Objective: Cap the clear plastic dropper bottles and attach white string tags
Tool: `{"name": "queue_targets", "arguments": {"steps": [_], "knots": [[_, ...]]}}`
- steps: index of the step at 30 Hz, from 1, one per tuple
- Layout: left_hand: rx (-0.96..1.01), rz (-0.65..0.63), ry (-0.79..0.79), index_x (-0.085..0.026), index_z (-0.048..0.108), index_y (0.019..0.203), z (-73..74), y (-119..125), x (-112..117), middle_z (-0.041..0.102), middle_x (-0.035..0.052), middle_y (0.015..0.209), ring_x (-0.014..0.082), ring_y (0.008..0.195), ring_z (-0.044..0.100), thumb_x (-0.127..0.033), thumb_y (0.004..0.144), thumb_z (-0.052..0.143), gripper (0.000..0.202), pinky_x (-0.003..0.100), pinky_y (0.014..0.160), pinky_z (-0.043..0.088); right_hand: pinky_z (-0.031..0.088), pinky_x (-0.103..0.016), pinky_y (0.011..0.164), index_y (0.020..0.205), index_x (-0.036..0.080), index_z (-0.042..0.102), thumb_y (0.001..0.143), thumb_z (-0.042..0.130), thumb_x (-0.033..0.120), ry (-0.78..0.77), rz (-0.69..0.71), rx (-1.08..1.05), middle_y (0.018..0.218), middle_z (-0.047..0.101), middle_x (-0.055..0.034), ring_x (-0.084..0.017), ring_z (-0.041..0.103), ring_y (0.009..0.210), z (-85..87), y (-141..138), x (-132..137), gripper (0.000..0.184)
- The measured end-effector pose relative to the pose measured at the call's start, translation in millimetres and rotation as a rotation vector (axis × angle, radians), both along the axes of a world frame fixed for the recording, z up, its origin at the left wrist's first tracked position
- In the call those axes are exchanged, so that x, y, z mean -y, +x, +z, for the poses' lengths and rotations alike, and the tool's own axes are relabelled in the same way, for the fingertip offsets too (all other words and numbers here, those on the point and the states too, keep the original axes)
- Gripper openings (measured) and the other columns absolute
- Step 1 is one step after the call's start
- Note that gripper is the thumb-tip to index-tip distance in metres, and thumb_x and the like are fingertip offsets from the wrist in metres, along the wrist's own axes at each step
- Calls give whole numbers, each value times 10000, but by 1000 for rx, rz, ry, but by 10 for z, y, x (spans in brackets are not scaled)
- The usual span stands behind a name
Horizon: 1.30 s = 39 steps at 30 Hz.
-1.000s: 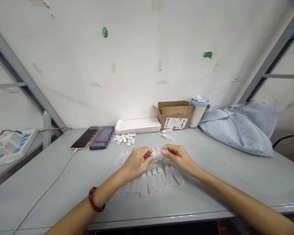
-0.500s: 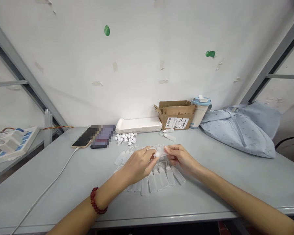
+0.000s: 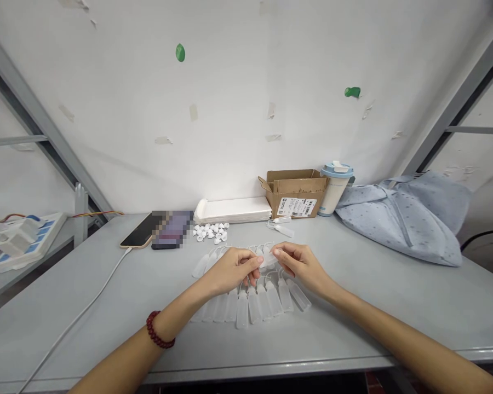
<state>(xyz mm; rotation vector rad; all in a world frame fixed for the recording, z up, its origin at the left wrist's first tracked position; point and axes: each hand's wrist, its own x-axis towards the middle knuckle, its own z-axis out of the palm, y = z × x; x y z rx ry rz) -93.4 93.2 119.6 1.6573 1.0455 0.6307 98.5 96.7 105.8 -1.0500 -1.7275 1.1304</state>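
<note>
Between my hands is a small translucent plastic bottle point(image 3: 268, 260), held almost level above the table. My left hand point(image 3: 235, 269) is closed in a pinch at its left end; the fingers hide the tip there. The thumb and fingers of my right hand point(image 3: 303, 265) are closed on the bottle's other end. Beneath and around my hands lie several similar flat bottles point(image 3: 263, 301) in two rough rows, with thin white loops at their necks. My left hand covers part of both rows. Small white caps point(image 3: 211, 232) sit in a loose pile farther back.
Two phones point(image 3: 139, 230) lie at the left, one with a white cable point(image 3: 86, 309). Against the wall are a white stack point(image 3: 234, 209), an open cardboard box point(image 3: 296, 194) and a blue-lidded cup point(image 3: 334, 189). Light blue fabric point(image 3: 398, 224) lies at the right.
My left hand has rolled over, its thumb now on top and its fingers curled below. The right hand stays on the bottle with little movement. The things on the table look the same.
</note>
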Motion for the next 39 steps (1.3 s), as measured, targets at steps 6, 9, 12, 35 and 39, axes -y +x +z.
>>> {"name": "queue_targets", "arguments": {"steps": [6,9,12,35,39], "knots": [[10,-93,-96,-128,572,651,2,-7,4,594,18,592,108,515,559,-452,826,491,378,212,501,411,254,-232,451,794,149,604,849,480,466,28,-3,10,481,357,61,-76,299,442,-16,-4,-10,345],[29,-40,-67,-132,562,652,15,-6,17,549,-12,561,93,485,528,-434,809,524,343,204,486,402,257,-230,446,778,147,589,841,476,483,19,0,6,482,363,61,-74,299,437,1,-11,0,360],[15,6,-23,-136,572,689,42,-4,44,522,-33,511,86,463,495,-409,800,543,296,196,477,384,258,-226,439,760,147,573,815,494,515,-2,-15,-4,491,358,61,-75,312,440,31,-15,19,381],[-401,55,683,-166,588,791,-99,-36,-47,617,12,709,140,646,547,-336,900,411,269,248,600,399,289,-223,423,734,153,561,761,541,518,-86,-99,-54,489,387,66,-68,349,404,-6,5,-82,366],[-511,246,741,-170,607,855,-48,-300,-267,640,44,817,174,740,577,-249,904,349,275,282,661,431,379,-240,475,860,159,579,775,540,494,31,-204,-45,599,530,17,-102,458,489,-11,125,-196,349]]}}
